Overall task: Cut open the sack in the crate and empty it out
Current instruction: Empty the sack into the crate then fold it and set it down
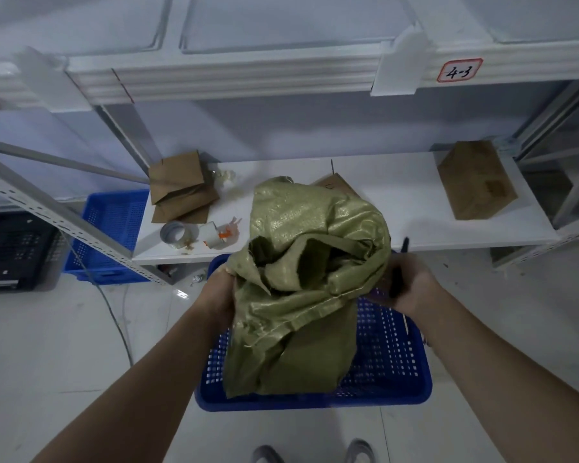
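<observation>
A green woven sack (301,282) stands crumpled in a blue perforated crate (391,369) on the floor, its top folded open with a dark hollow showing. My left hand (219,289) grips the sack's left edge. My right hand (408,289) is at the sack's right edge and holds a thin black tool (402,259), probably a knife, whose tip points up past the fingers. Whether the right hand also pinches the sack fabric I cannot tell. The sack's contents are hidden.
Behind the crate runs a low white shelf (398,208) with flattened cardboard (181,188), tape rolls (178,233), scraps and a brown box (475,182). A second blue crate (111,228) and a black crate (14,248) sit left. A cable (114,315) crosses the tiled floor.
</observation>
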{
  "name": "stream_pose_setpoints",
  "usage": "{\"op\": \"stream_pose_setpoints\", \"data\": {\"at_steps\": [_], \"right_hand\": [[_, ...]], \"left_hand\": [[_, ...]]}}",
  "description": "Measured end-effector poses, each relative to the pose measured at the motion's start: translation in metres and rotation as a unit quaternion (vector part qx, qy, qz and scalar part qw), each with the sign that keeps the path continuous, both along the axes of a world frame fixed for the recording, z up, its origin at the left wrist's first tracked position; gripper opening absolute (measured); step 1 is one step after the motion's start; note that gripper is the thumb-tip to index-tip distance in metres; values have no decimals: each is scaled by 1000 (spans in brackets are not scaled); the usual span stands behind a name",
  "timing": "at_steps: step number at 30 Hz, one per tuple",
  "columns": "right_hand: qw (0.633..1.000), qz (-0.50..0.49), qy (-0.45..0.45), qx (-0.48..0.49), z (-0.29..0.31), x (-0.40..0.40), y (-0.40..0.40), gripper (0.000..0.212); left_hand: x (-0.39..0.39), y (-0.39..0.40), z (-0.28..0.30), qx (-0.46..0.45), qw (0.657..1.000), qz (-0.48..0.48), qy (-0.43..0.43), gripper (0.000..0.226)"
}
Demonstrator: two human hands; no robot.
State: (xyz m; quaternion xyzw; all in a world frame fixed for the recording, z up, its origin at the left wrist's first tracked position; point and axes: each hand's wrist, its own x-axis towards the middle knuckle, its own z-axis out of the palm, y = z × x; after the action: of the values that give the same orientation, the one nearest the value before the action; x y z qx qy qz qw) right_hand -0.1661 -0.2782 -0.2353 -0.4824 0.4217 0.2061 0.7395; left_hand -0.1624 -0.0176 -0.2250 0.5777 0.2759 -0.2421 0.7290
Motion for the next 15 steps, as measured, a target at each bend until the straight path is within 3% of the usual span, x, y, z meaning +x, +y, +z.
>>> {"op": "stream_pose_setpoints", "data": {"at_steps": [1,3,5,6,9,10,11,13,14,15], "right_hand": [[1000,-8,-4,-16,5,1,-4,12],[999,-22,-21,-25,7,6,-16,26],[998,7,-57,-33,12,10,-18,31],[995,30,-72,-56,12,12,-16,35],[981,93,-105,-134,20,11,-2,27],[975,118,-109,-155,17,9,4,24],[968,150,-106,-172,13,6,9,26],[954,212,-88,-192,6,-1,24,27],[950,235,-78,-191,2,-5,31,22],[945,261,-75,-181,-2,-9,37,17]], "left_hand": [[3,2,-2,10,999,7,-31,22],[8,7,-13,72,993,9,-96,23],[12,7,-19,180,961,-54,-202,36],[14,8,-23,254,918,-101,-286,42],[12,5,-24,480,707,-265,-447,27],[10,3,-23,499,661,-293,-478,21],[8,0,-19,504,636,-309,-497,19],[6,-7,-16,502,614,-300,-530,19],[6,-11,-17,506,616,-282,-534,20],[5,-16,-17,500,639,-257,-525,22]]}}
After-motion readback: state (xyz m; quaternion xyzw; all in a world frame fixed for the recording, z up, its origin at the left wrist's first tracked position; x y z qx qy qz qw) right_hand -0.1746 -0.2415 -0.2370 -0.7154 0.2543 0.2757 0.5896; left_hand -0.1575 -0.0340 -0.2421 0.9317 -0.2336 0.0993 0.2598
